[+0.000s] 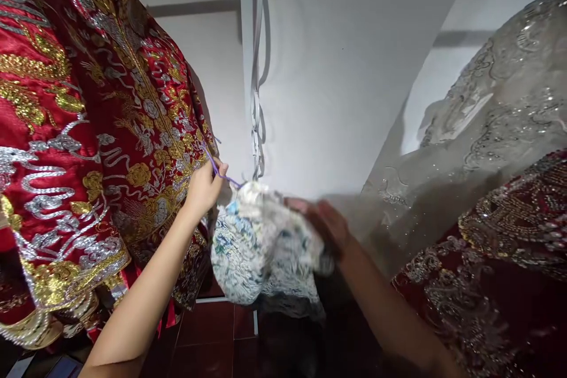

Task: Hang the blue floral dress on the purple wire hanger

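Note:
A crumpled white cloth piece with a blue and green floral pattern (239,254) hangs in front of me, its right part blurred. From its gathered top a purple cord (233,181) runs up to my left hand (208,186), which is closed on the cord with thumb and fingers together. My right hand (325,221) is at the cloth's upper right side and smeared by motion. Whether its fingers grip the fabric cannot be made out.
Close on the left hangs a red jacket (146,112) with gold and silver embroidery. To the right are a pale beaded gown (514,88) and a dark red beaded garment (487,283). White cables (256,82) run down the wall (336,71) above dark red floor tiles (204,336).

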The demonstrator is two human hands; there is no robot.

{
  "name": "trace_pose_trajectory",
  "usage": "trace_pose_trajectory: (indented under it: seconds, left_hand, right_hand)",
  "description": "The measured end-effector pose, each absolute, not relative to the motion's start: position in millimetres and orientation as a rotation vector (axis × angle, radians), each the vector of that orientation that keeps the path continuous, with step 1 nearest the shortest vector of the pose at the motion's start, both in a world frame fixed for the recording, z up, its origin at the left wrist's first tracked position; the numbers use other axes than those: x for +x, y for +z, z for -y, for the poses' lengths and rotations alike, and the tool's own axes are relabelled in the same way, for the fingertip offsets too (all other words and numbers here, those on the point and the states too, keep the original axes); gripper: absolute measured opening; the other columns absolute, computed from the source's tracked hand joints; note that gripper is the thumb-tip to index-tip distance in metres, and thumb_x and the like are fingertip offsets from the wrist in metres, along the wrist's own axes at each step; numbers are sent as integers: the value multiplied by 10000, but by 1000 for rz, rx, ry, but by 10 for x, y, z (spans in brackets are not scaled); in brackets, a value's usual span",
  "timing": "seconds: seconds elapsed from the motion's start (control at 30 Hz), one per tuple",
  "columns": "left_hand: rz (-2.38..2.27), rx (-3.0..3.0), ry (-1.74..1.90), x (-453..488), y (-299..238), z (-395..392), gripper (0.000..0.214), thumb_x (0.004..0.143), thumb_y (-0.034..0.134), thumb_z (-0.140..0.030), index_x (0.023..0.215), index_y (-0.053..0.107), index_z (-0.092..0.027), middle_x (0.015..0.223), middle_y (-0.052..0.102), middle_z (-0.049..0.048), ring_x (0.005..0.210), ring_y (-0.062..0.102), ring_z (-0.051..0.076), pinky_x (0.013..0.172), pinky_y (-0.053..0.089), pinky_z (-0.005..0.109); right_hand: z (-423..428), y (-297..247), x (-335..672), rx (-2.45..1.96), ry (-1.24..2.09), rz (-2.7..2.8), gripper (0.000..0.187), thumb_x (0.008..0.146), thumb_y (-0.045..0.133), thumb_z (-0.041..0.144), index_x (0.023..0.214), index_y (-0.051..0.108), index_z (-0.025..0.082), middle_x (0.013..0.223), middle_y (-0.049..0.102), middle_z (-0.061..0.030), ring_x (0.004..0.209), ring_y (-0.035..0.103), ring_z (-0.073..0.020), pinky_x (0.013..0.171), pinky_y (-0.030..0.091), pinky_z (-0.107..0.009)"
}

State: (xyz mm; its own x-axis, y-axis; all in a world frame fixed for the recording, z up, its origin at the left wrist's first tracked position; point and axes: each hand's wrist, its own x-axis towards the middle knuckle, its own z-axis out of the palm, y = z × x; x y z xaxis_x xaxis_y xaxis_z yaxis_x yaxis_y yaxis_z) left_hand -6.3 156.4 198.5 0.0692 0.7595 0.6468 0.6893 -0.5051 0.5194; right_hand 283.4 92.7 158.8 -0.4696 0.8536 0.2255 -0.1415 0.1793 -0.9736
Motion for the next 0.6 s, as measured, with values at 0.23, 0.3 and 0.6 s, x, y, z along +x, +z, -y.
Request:
trace_pose_trajectory:
  seconds: [0.23, 0.3, 0.6]
  left_hand:
    - [-736, 2091, 1265, 185, 1708, -1183, 404, 1003, 410, -438, 829, 660, -172, 985, 645, 93, 971, 600, 218, 918, 446, 342]
    - [-592, 2042, 1178, 361, 1741, -1038, 401, 996, 430, -442, 821, 675, -176, 1050, 654, 110, 1051, 596, 241, 983, 433, 371]
    - [-744, 1677, 1149, 460, 1573, -907, 371, 893, 610, -382, 1197, 680, -180, 1166, 711, 123, 1149, 648, 260, 1003, 505, 345]
  right_hand:
    - [-902, 953, 2623, -1132, 480, 2059, 928, 800, 709, 458, 1559, 204, 281, 1608, 271, -123, 1478, 271, -309, 1174, 306, -541]
    - [-919, 815, 2528, -1180, 179, 2111, 1111, 739, 757, 421, 1585, 59, 240, 1641, 148, -148, 1514, 125, -348, 1207, 201, -585]
    - [-880, 916, 2663, -968, -207, 1876, 840, 649, 750, 472, 1360, 381, 219, 1280, 510, -157, 1232, 505, -380, 1047, 438, -528]
